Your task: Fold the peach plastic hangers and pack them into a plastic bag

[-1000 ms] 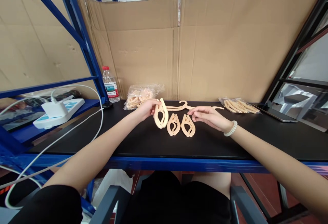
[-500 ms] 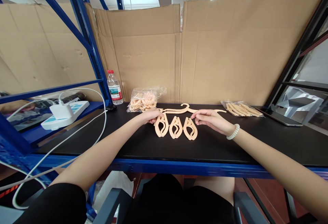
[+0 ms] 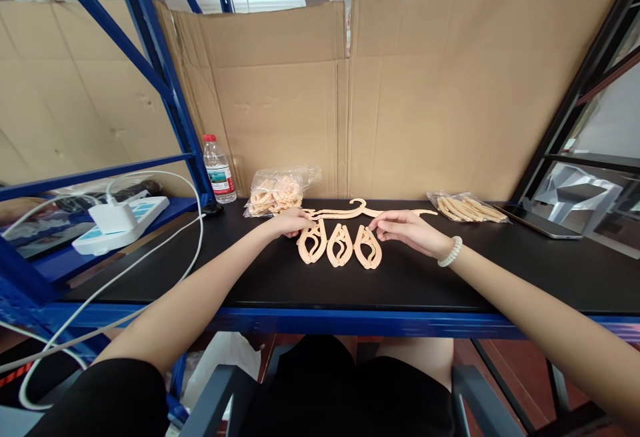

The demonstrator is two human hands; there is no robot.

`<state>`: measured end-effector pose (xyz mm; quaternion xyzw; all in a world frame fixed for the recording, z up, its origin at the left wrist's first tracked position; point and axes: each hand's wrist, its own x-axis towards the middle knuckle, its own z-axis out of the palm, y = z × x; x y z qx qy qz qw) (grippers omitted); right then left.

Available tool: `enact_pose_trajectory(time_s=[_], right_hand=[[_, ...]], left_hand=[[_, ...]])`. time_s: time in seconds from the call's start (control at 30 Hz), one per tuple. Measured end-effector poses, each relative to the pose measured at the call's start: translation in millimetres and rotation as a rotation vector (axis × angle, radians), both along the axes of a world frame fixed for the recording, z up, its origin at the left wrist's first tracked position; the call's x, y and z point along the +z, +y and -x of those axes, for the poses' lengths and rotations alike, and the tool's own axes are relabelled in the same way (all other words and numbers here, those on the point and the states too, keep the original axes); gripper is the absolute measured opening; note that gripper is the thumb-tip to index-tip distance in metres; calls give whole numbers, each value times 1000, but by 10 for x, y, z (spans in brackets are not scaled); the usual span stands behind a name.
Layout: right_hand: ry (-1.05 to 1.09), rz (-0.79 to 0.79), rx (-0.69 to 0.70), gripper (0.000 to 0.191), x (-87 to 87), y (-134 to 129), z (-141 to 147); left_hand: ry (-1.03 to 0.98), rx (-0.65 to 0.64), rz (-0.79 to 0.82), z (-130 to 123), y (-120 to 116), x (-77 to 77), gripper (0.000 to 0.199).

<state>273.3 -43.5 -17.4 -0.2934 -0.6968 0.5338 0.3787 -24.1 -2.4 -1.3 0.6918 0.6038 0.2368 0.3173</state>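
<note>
Three cream-coloured teardrop-shaped clothes clips lie side by side on the black tabletop: a left clip (image 3: 312, 243), a middle clip (image 3: 340, 247) and a right clip (image 3: 368, 249). Just behind them lies a matching clothes hanger (image 3: 357, 211), its hook pointing away from me. The fingers of my left hand (image 3: 290, 222) are curled at the top of the left clip, in front of the hanger's left end; their undersides are hidden. My right hand (image 3: 407, 231) has its fingers stretched out, the fingertips at the upper end of the right clip.
A clear bag of similar pieces (image 3: 277, 193) stands behind my left hand, beside a water bottle (image 3: 219, 173). To the right lie a bag of slim cream pieces (image 3: 467, 208) and a dark flat device (image 3: 543, 221). Cardboard (image 3: 435, 90) walls the back. A white power strip (image 3: 123, 223) with cables is at left.
The whole view has shifted slightly left and up. Both hands stay at the outer clips, and the clips and hanger keep the same arrangement.
</note>
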Motion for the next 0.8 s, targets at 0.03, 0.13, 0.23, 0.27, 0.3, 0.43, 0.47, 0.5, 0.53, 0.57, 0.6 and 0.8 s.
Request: enact_pose_trajectory(time_s=[0.03,0.13,0.23,0.27,0.3,0.43,0.47,0.5,0.53,0.57,0.6,0.8], right_hand=[[0,0,0,31,1,0,-1],[-2,5,2,32,2,1,-4],[-10,8,4,32,-4,9,-10],[-11,6,4,32,-7,11,-11],[-13,4,5,32,-10,13,-11],[-20,1,-2,32,-15,14,-7],[-22,1,-3,33,-14,13,-5],[-24,2,-3,33,-12,11,-4],[-23,2,-3,33,-10,10,-3],[-22,3,-2,34,-8,9,-3],[-22,3,-1,34,-6,8,-3],[-28,3,10,34,2,4,1]], left_hand=[[10,1,-12,1,6,-9,20],[40,1,-51,2,34,-43,16],[66,10,-114,-1,54,-72,15],[72,16,-144,-6,53,-79,16],[75,24,-175,-16,49,-88,17],[154,33,-350,-97,2,-136,28],[191,16,-395,-122,-13,-150,29],[226,-4,-432,-145,-25,-163,29],[253,-22,-456,-163,-34,-174,28],[267,-35,-466,-173,-38,-183,25],[273,-39,-466,-176,-37,-189,23],[276,-15,-440,-107,15,-201,21]])
